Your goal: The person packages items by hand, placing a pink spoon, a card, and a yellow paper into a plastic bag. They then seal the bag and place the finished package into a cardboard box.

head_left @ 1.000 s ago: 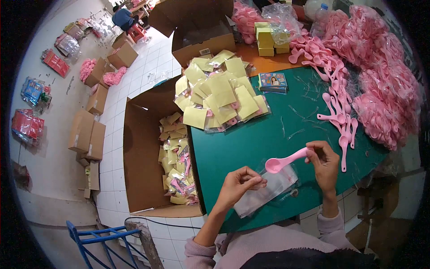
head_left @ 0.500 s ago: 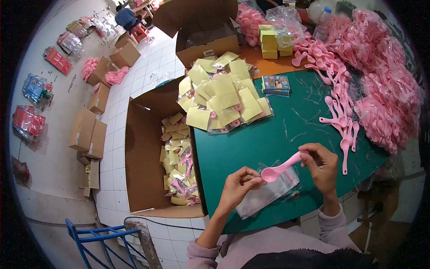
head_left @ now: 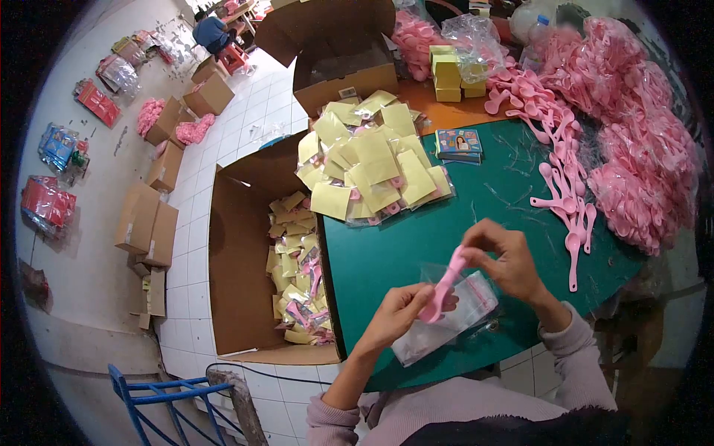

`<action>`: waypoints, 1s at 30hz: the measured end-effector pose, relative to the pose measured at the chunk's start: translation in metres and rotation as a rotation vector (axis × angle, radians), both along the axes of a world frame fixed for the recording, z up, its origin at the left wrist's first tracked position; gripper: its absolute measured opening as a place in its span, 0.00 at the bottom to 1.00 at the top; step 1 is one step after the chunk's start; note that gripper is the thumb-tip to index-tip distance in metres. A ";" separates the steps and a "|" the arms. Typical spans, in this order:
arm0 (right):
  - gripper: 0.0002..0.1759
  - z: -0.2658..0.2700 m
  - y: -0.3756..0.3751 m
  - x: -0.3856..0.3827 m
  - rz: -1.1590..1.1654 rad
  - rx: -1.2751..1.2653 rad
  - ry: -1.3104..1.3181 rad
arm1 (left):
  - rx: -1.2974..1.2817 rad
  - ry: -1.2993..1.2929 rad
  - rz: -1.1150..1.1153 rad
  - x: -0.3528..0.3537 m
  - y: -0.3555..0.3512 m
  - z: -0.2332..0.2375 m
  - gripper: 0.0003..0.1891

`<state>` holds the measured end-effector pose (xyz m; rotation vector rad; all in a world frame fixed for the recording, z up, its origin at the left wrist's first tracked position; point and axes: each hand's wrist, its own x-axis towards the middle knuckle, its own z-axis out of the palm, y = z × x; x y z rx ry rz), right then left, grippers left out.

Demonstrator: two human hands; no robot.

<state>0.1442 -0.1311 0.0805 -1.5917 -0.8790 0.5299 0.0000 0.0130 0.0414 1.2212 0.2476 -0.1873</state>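
Over the green table, a pink measuring spoon (head_left: 448, 281) slants with its bowl down. My right hand (head_left: 500, 256) pinches the top of its handle. Beside the bowl, my left hand (head_left: 401, 312) is closed with thumb and fingers on a small clear plastic bag (head_left: 431, 272), whose film shows around the spoon. Beneath both hands lies a stack of flat clear bags (head_left: 424, 340). To the right, several loose pink spoons (head_left: 573, 239) form a long pile.
Bagged yellow cards with spoons (head_left: 372, 160) are heaped at the table's back left. A large cardboard box (head_left: 242, 275) on the left holds more. Printed cards (head_left: 458, 143) lie behind; bulky bags of pink spoons (head_left: 643, 149) line the right. A person (head_left: 211, 31) sits far back.
The spoon has tipped from nearly level to steep, bowl downward. My right hand has moved left and up with the handle; clear film now stands up by my left fingers.
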 end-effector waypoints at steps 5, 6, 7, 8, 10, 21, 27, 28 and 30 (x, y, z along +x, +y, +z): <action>0.23 -0.031 0.034 0.064 0.499 0.252 -0.072 | -0.031 0.009 0.138 0.007 0.009 0.011 0.19; 0.19 -0.035 0.043 0.096 0.254 0.052 -0.038 | -0.032 0.007 0.140 0.008 0.010 0.009 0.19; 0.17 -0.045 0.052 0.129 -0.159 -0.221 -0.410 | -0.036 -0.019 0.173 0.009 0.012 0.006 0.19; 0.21 -0.050 0.059 0.157 -0.382 -0.334 -0.422 | -0.038 -0.047 0.204 0.010 0.013 0.005 0.19; 0.19 -0.101 0.066 0.218 -0.657 -0.448 -0.725 | -0.037 -0.031 0.237 0.011 0.013 0.008 0.19; 0.11 -0.048 0.055 0.171 -0.301 -0.201 -0.209 | -0.001 -0.043 0.309 0.011 0.020 -0.002 0.19; 0.09 0.018 0.028 0.067 -0.262 -0.034 -0.366 | -0.013 -0.026 0.243 0.018 0.019 -0.002 0.19; 0.08 0.022 0.026 0.060 -0.263 0.035 -0.288 | -0.012 -0.016 0.235 0.020 0.018 -0.002 0.19; 0.08 0.023 0.020 0.053 -0.263 0.107 -0.213 | -0.009 -0.010 0.228 0.021 0.018 -0.004 0.19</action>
